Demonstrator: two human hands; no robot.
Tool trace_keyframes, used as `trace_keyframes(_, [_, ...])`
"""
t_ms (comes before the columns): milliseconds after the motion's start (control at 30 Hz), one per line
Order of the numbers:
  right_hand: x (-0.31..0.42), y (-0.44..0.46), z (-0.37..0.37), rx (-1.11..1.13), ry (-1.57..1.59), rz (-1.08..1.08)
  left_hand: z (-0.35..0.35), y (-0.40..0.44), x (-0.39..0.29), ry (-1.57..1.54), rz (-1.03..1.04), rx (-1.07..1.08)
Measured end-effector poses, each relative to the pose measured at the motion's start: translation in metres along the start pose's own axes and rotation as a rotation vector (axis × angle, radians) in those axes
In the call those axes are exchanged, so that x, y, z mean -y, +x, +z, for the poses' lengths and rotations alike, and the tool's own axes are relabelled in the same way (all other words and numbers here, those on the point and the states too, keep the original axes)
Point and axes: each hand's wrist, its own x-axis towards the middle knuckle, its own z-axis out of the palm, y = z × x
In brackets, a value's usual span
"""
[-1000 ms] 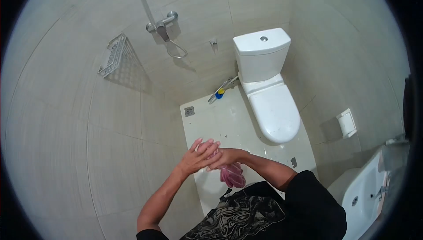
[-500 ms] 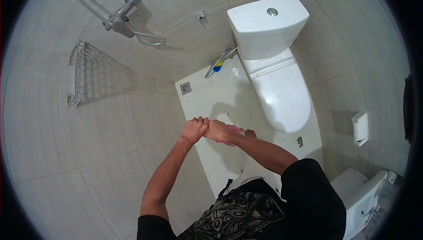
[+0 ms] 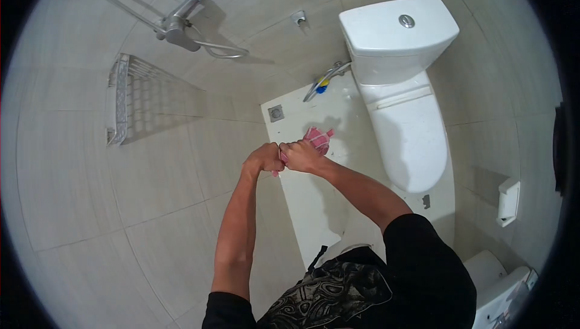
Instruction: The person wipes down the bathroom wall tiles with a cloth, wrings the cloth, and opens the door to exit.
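Observation:
A pink cloth with pale lines (image 3: 317,140) is bunched and twisted between my two fists, out in front of my body above the floor. My left hand (image 3: 263,158) is closed around one end, and a small pink tip pokes out below it. Pressed up beside it, my right hand (image 3: 301,155) grips the cloth's middle, with a loose end fanning out past the knuckles. Fingers and palms hide most of the twisted part.
A white toilet (image 3: 411,132) with its lid down stands to the right. On the left wall are a shower mixer (image 3: 178,30) and a wire rack (image 3: 122,99). A floor drain (image 3: 275,113) lies ahead, near a hose (image 3: 323,81). A washbasin (image 3: 501,299) is at lower right.
Both fists have moved up and away from my body with the cloth. Its loose end now shows beyond my right hand rather than under the wrist. The view has shifted slightly.

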Motion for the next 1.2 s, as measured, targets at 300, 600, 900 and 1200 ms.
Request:
trace_keyframes(300, [0.009, -0.003, -0.019, -0.394, 0.204, -0.066, 0.028, -0.108, 0.02, -0.948, 0.151, -0.396])
trace_keyframes(600, [0.04, -0.014, 0.038, -0.167, 1.346, 0.175, 0.094, -0.162, 0.019, -1.339, 0.193, -0.8])
trace_keyframes(900, [0.114, -0.032, 0.015, -0.238, 2.519, 0.338, 0.202, -0.149, 0.005, -1.371, 0.127, -0.609])
trace_keyframes(1200, [0.153, -0.041, 0.036, 0.027, 2.324, 0.194, 0.21, -0.174, 0.027, -1.451, 0.505, -1.025])
